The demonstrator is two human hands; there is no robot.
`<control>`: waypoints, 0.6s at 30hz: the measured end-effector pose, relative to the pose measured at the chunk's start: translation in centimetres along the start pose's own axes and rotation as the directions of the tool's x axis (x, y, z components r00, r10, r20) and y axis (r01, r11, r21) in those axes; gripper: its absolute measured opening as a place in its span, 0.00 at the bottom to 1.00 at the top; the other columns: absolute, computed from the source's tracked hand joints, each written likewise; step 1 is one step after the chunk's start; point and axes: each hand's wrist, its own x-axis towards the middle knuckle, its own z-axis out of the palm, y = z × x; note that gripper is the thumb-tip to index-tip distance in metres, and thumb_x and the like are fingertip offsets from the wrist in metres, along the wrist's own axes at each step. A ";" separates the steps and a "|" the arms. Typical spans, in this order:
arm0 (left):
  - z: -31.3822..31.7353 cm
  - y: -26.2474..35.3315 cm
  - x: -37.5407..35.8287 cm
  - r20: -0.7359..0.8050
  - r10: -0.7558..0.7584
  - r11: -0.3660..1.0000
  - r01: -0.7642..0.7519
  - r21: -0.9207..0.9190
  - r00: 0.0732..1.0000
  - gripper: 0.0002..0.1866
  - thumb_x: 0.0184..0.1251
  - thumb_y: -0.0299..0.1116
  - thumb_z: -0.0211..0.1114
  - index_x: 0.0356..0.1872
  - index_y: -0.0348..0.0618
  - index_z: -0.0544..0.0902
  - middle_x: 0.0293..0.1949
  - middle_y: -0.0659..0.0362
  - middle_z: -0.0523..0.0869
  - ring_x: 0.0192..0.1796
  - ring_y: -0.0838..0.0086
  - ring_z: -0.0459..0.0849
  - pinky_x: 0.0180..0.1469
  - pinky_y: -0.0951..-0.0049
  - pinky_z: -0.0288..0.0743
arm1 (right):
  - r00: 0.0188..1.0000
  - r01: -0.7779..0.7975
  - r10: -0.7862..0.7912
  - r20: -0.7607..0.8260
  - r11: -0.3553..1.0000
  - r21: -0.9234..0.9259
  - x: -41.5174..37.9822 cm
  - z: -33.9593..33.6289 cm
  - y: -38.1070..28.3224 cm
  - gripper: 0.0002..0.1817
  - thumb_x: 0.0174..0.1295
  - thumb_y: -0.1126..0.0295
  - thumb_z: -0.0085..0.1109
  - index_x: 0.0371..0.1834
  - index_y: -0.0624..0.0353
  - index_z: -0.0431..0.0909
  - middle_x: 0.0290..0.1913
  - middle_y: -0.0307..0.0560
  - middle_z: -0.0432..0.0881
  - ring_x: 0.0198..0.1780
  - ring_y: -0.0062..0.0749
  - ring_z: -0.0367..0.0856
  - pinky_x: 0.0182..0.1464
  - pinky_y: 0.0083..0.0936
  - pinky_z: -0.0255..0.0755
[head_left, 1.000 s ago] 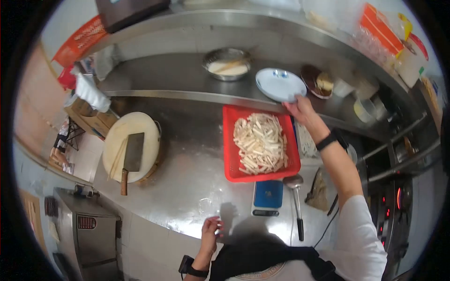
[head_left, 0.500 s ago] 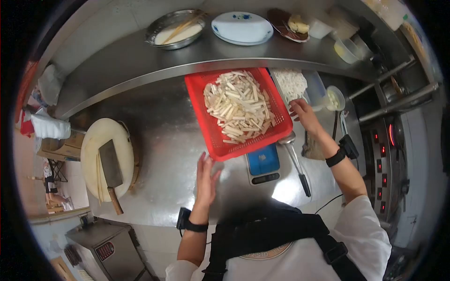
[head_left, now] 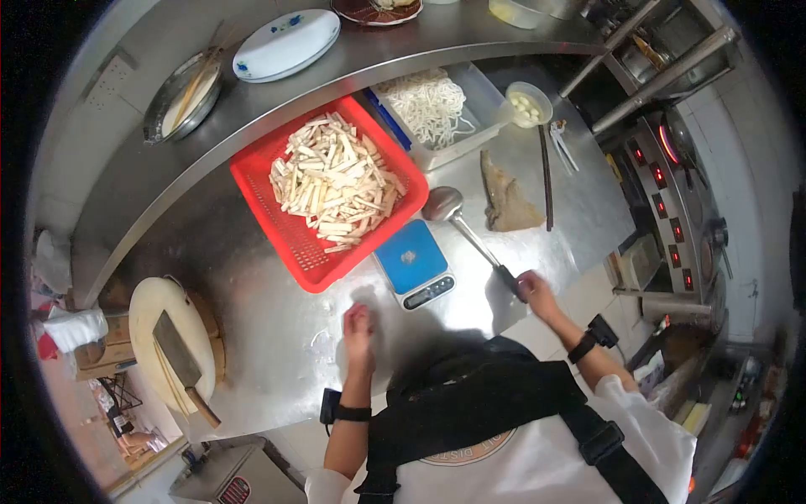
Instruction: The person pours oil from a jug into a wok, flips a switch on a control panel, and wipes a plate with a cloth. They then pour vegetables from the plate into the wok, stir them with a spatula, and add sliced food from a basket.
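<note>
My right hand (head_left: pixel 537 294) has its fingers closed around the end of the black handle of a steel ladle (head_left: pixel 477 238). The ladle lies slantwise on the steel counter, its bowl beside a blue-topped digital scale (head_left: pixel 411 254). Just left of the scale and near the counter's front, my left hand (head_left: pixel 358 332) is loosely curled, with no object visible in it. Beyond it, a red perforated basket (head_left: pixel 315 265) holds a heap of pale cut sticks (head_left: pixel 337 181). The basket sits between the scale and the shelf edge.
A cleaver (head_left: pixel 180 353) and chopsticks lie on a round cutting board (head_left: pixel 147 307) at left. Right of the basket are a tub of white noodles (head_left: pixel 424 105), a bowl of pale pieces (head_left: pixel 527 105), a brownish flat piece (head_left: pixel 510 202) and tongs (head_left: pixel 564 145). Plates (head_left: pixel 285 46) stand on the shelf.
My view has swung to the right. My right hand has come from beside the basket's right rim down to the ladle's handle. My left hand has drawn back from the basket, its fingers now curled.
</note>
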 end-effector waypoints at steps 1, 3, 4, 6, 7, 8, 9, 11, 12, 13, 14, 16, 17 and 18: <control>1.1 -2.5 1.4 0.047 0.032 0.999 -0.034 0.029 0.998 0.22 0.62 0.43 0.57 0.55 0.47 0.69 0.46 0.62 0.76 0.47 0.74 0.73 0.50 0.75 0.64 | 0.998 0.022 -0.023 0.057 1.000 0.019 -0.2 1.4 -1.4 0.12 0.53 0.76 0.52 0.42 0.61 0.73 0.32 0.48 0.77 0.32 0.27 0.76 0.36 0.23 0.71; 4.8 -4.9 3.6 0.005 0.122 0.992 -0.122 0.043 0.993 0.22 0.61 0.42 0.58 0.54 0.44 0.69 0.45 0.61 0.76 0.45 0.75 0.73 0.47 0.76 0.66 | 0.981 0.139 -0.142 0.135 0.990 0.035 1.1 4.5 -3.6 0.15 0.53 0.73 0.53 0.45 0.63 0.72 0.38 0.52 0.78 0.37 0.34 0.77 0.41 0.27 0.71; 6.5 -5.1 4.2 -0.023 0.174 0.983 -0.172 0.072 0.985 0.22 0.60 0.42 0.59 0.52 0.42 0.69 0.44 0.60 0.77 0.43 0.76 0.73 0.45 0.77 0.67 | 0.962 0.219 -0.222 0.159 0.975 0.033 2.3 6.1 -3.9 0.16 0.53 0.71 0.54 0.46 0.64 0.71 0.40 0.54 0.77 0.40 0.39 0.77 0.44 0.29 0.71; 9.4 -4.2 3.9 -0.088 0.193 0.973 -0.179 0.145 0.977 0.23 0.59 0.41 0.61 0.51 0.38 0.69 0.43 0.57 0.77 0.43 0.76 0.74 0.44 0.76 0.68 | 0.925 0.364 -0.364 0.110 0.931 0.020 5.8 9.6 -2.1 0.20 0.53 0.67 0.55 0.48 0.66 0.71 0.42 0.59 0.76 0.44 0.45 0.76 0.48 0.31 0.69; 10.2 -3.9 3.6 -0.137 0.184 0.964 -0.152 0.220 0.973 0.24 0.59 0.41 0.62 0.50 0.35 0.69 0.43 0.54 0.77 0.43 0.76 0.74 0.43 0.75 0.69 | 0.961 0.261 -0.254 0.113 0.963 -0.058 5.7 9.3 -4.7 0.23 0.55 0.62 0.54 0.48 0.70 0.70 0.43 0.64 0.75 0.46 0.46 0.74 0.50 0.32 0.68; 10.6 -4.4 3.7 -0.157 0.203 0.960 -0.165 0.225 0.967 0.24 0.59 0.41 0.62 0.50 0.35 0.69 0.43 0.54 0.77 0.43 0.76 0.74 0.43 0.75 0.69 | 0.953 0.282 -0.275 0.124 0.958 -0.043 6.4 9.4 -4.5 0.23 0.55 0.62 0.54 0.48 0.70 0.70 0.43 0.64 0.75 0.46 0.46 0.74 0.50 0.32 0.68; 10.9 -5.1 3.6 -0.108 0.154 0.968 -0.127 0.217 0.982 0.26 0.58 0.41 0.63 0.50 0.33 0.68 0.42 0.53 0.76 0.42 0.75 0.74 0.43 0.74 0.69 | 0.962 0.259 -0.245 0.124 0.959 -0.118 6.9 9.5 -4.2 0.25 0.56 0.58 0.54 0.48 0.70 0.70 0.40 0.63 0.75 0.45 0.48 0.74 0.50 0.34 0.67; 11.8 -5.7 1.4 -0.100 0.129 0.990 -0.123 0.067 0.987 0.26 0.57 0.42 0.64 0.48 0.32 0.68 0.34 0.58 0.77 0.37 0.76 0.75 0.39 0.77 0.69 | 0.969 0.231 -0.209 0.133 0.958 -0.173 6.6 8.8 -3.4 0.27 0.58 0.54 0.53 0.48 0.70 0.70 0.36 0.63 0.75 0.44 0.50 0.74 0.50 0.35 0.66; 12.4 -6.0 0.1 -0.114 0.136 0.988 -0.127 0.082 0.984 0.26 0.57 0.42 0.64 0.48 0.32 0.68 0.34 0.58 0.77 0.37 0.76 0.75 0.39 0.77 0.69 | 0.954 0.171 -0.161 0.253 0.985 -0.018 6.5 7.5 -2.6 0.26 0.58 0.52 0.52 0.45 0.68 0.70 0.32 0.56 0.74 0.37 0.42 0.74 0.41 0.29 0.67; 13.3 -5.0 -2.2 -0.120 0.052 0.996 -0.043 0.072 0.991 0.25 0.57 0.44 0.64 0.46 0.33 0.69 0.34 0.58 0.77 0.36 0.76 0.74 0.38 0.77 0.68 | 0.917 0.086 -0.128 0.377 0.988 0.125 6.0 5.9 -2.3 0.25 0.59 0.51 0.51 0.42 0.66 0.71 0.27 0.48 0.73 0.30 0.33 0.73 0.33 0.24 0.68; 14.0 -4.8 -3.7 -0.126 -0.036 0.997 0.043 0.059 0.991 0.25 0.57 0.45 0.64 0.45 0.34 0.69 0.33 0.58 0.77 0.35 0.77 0.73 0.37 0.76 0.68 | 0.860 -0.021 -0.110 0.499 0.968 0.250 5.1 4.5 -2.2 0.24 0.60 0.49 0.50 0.39 0.64 0.71 0.23 0.41 0.72 0.23 0.25 0.73 0.25 0.18 0.69; 14.4 -7.3 -4.9 -0.053 -0.070 0.995 0.073 0.062 0.996 0.27 0.58 0.46 0.63 0.50 0.37 0.66 0.36 0.55 0.76 0.36 0.75 0.75 0.35 0.77 0.69 | 0.855 -0.229 -0.013 0.518 0.887 0.401 2.8 2.1 -3.0 0.19 0.61 0.51 0.49 0.34 0.58 0.70 0.22 0.35 0.69 0.19 0.15 0.67 0.16 0.14 0.64; 15.4 -7.2 -6.0 -0.042 -0.063 0.996 0.066 0.066 0.997 0.27 0.59 0.45 0.62 0.51 0.37 0.65 0.38 0.56 0.76 0.37 0.76 0.75 0.36 0.77 0.69 | 0.881 -0.203 -0.019 0.472 0.887 0.416 2.3 1.3 -2.7 0.18 0.61 0.52 0.49 0.34 0.59 0.69 0.21 0.36 0.70 0.17 0.17 0.67 0.14 0.15 0.63; 16.3 -6.8 -6.9 -0.029 -0.055 0.996 0.057 0.069 0.998 0.27 0.60 0.44 0.61 0.53 0.37 0.65 0.39 0.57 0.75 0.39 0.76 0.75 0.38 0.77 0.69 | 0.906 -0.174 -0.027 0.423 0.886 0.429 2.2 0.3 -2.7 0.18 0.62 0.54 0.49 0.33 0.60 0.69 0.20 0.38 0.71 0.15 0.18 0.68 0.12 0.15 0.62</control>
